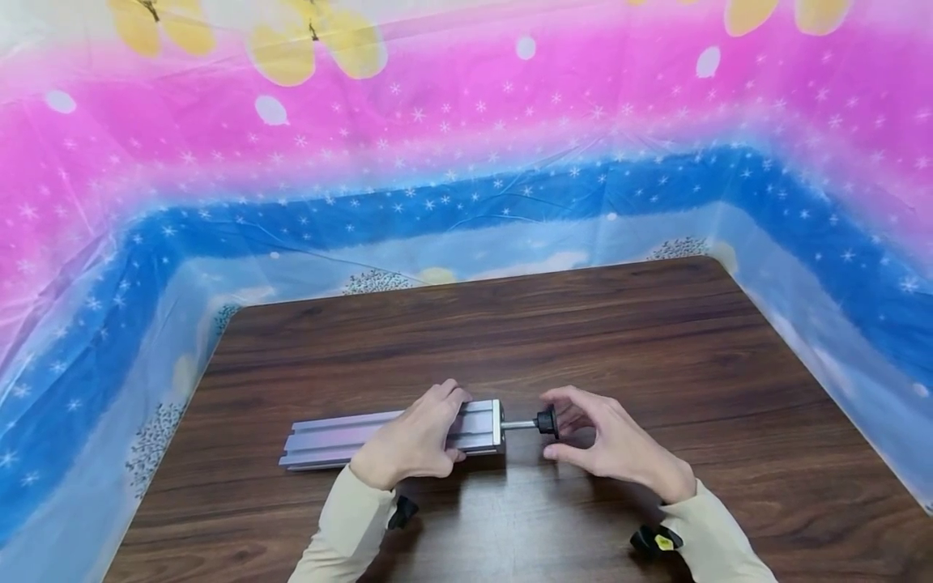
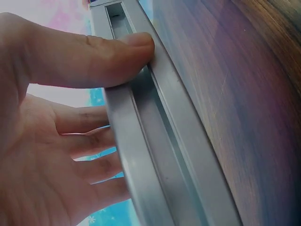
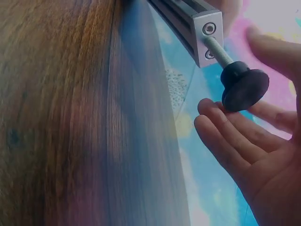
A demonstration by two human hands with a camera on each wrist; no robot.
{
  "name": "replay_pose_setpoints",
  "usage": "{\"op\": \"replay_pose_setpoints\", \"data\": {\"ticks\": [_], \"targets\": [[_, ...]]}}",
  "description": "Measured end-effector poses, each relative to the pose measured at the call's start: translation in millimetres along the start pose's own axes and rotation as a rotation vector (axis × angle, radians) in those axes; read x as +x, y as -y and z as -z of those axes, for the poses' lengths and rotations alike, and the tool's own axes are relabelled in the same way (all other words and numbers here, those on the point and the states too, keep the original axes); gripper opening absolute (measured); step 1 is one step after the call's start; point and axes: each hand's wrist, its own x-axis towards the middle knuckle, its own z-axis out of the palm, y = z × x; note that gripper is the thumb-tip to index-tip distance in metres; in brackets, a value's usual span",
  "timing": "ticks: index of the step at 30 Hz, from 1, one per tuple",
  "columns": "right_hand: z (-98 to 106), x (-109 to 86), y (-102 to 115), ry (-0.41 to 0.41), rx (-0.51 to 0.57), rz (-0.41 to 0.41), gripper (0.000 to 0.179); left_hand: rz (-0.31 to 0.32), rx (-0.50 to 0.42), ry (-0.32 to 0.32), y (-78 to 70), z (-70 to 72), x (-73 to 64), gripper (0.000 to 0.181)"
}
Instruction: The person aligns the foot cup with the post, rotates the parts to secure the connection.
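Grooved metal bar point(image 1: 331, 437) sits crosswise over a dark wood-grain table point(image 1: 583, 324), threaded rod point(image 1: 519, 424) to the R; can't tell if that end is raised. L hand point(image 1: 415, 433) grips the bar nr. the rod end, thumb across a slot, fingers on the far side. R hand point(image 1: 619, 433) is spread around the black foot point(image 3: 244, 89), thumb well apart from fingers; fingertip contact can't be confirmed. 2 screws point(image 3: 209, 28) show in the pale end plate point(image 3: 201, 44). Bar looks rigid, prob. alum., fairly hefty, a bit slick on flat faces, not fragile; best held across its width, thumb at the slot. Foot looks like hard plastic, light, best pinched by its flared rim w/ the bar steadied.
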Motion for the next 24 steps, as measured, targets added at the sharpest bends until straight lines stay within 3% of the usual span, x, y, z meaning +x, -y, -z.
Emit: {"op": "replay_pose_setpoints", "data": {"ticks": [5, 14, 20, 24], "targets": [[-1.5, 1.3, 2.4, -0.008, 0.018, 0.055, 0.045, 0.001, -0.007, 0.006, 1.6, -0.2, -0.1, 0.058], [-0.5, 2.5, 0.6, -0.014, -0.042, -0.010, 0.031, -0.018, 0.008, -0.021, 2.8, 0.2, 0.3, 0.059], [0.0, 3.9, -2.6, 0.050, 0.052, -0.075, 0.022, -0.028, 0.010, -0.024, 2.9, 0.2, -0.4, 0.058], [-1.3, 4.7, -3.8, 0.067, 0.055, -0.113, 0.021, -0.024, 0.001, -0.018, 2.7, 0.3, -0.2, 0.058]]}}
